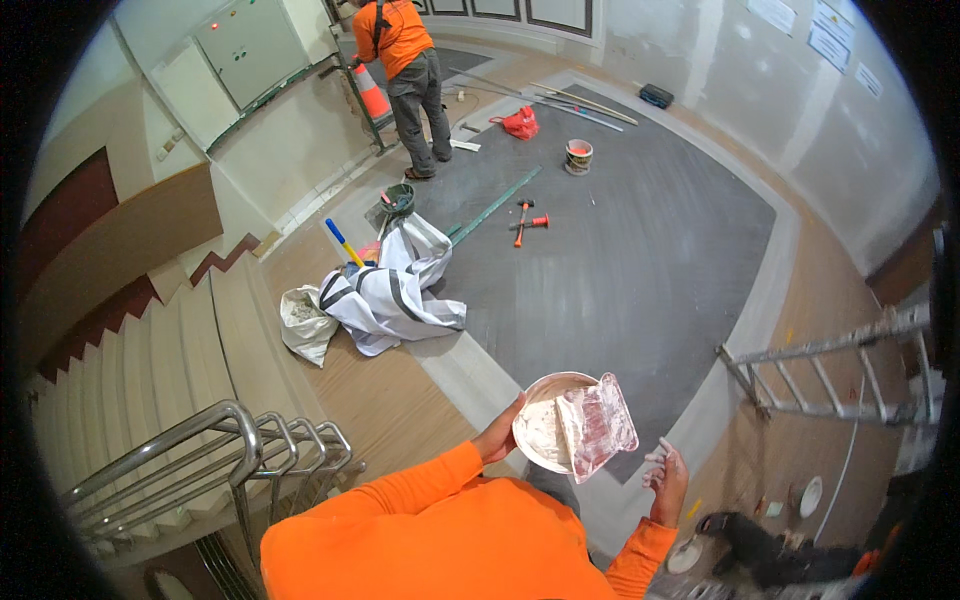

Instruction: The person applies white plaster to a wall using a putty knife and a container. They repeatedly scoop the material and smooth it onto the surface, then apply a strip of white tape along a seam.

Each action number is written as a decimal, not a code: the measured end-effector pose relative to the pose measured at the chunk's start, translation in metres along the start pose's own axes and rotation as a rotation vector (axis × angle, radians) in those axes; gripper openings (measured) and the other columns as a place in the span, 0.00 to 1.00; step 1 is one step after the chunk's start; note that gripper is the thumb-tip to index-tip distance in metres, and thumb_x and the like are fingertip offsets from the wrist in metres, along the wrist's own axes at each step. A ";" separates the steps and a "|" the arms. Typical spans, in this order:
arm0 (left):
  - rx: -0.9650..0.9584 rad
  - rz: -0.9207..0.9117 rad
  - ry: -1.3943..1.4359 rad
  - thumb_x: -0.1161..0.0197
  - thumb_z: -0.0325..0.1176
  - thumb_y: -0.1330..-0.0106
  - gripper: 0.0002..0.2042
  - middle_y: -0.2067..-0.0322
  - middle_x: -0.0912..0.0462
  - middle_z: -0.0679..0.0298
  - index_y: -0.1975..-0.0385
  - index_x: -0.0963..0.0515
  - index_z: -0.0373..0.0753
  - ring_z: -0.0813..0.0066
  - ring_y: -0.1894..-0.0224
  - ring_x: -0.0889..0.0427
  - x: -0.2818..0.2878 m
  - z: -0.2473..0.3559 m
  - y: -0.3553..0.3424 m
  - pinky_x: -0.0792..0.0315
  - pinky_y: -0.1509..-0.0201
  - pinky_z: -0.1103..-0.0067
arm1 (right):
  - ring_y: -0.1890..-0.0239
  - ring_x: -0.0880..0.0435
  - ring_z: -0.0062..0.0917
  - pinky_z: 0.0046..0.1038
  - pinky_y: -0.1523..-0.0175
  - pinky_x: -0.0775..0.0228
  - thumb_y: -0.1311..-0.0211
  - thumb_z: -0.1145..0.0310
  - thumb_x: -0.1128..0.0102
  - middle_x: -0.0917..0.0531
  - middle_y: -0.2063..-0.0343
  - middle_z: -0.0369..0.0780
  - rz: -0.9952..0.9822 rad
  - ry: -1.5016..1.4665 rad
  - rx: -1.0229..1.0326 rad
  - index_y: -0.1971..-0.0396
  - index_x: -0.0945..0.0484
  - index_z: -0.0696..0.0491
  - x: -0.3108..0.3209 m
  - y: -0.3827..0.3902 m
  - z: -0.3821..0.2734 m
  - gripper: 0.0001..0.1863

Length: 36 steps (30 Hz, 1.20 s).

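My left hand (498,432) grips the left side of a round white bowl (545,384). Whitish putty (543,432) lies in the bowl's left part. Across its right half rests a wide flat scraper (603,428), smeared with putty and jutting past the rim. My right hand (668,482) is held to the right of the bowl, touching nothing, its fingers apart and whitened at the tips. Both arms are in orange sleeves.
An aluminium ladder (838,350) stands at the right, near a person's dark-trousered leg (765,548). Metal handrails (240,440) border the stairs at left. Ahead lie a white-and-grey sheet (400,300), a hammer (522,222) and a bucket (578,160). Another person (405,80) stands far off.
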State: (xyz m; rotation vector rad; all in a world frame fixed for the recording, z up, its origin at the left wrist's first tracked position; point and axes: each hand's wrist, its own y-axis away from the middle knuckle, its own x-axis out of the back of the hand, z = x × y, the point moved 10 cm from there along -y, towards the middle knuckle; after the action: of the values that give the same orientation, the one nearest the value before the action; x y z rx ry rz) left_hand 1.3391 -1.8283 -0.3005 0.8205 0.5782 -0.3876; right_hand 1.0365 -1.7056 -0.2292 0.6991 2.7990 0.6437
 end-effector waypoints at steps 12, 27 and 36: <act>-0.101 -0.017 0.090 0.56 0.63 0.27 0.36 0.35 0.29 0.58 0.31 0.38 0.38 0.70 0.35 0.28 -0.135 0.152 -0.292 0.32 0.32 0.70 | 0.76 0.28 0.12 0.17 0.71 0.31 0.26 0.55 0.49 0.18 0.66 0.32 0.178 0.240 0.124 0.41 0.25 0.51 0.131 -0.305 -0.145 0.22; 0.389 -0.875 -0.638 0.59 0.65 0.27 0.39 0.28 0.42 0.56 0.27 0.47 0.40 0.57 0.28 0.41 -0.441 0.214 -0.731 0.44 0.25 0.63 | 0.65 0.17 0.24 0.28 0.57 0.25 0.27 0.55 0.45 0.14 0.60 0.44 0.721 0.019 0.484 0.45 0.22 0.56 0.174 -0.512 -0.297 0.22; 0.807 -1.426 -1.040 0.59 0.63 0.26 0.38 0.30 0.38 0.57 0.28 0.45 0.38 0.62 0.30 0.38 -0.533 0.116 -0.698 0.42 0.27 0.66 | 0.68 0.20 0.19 0.27 0.59 0.26 0.33 0.56 0.37 0.14 0.66 0.41 1.431 -0.084 0.254 0.48 0.20 0.56 0.134 -0.426 -0.253 0.22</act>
State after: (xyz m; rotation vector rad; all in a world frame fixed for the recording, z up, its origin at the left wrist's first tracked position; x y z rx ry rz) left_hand 0.5899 -2.3008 -0.3060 0.6879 -0.1300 -2.2987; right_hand 0.6778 -2.0720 -0.2065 2.6586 1.8722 0.3405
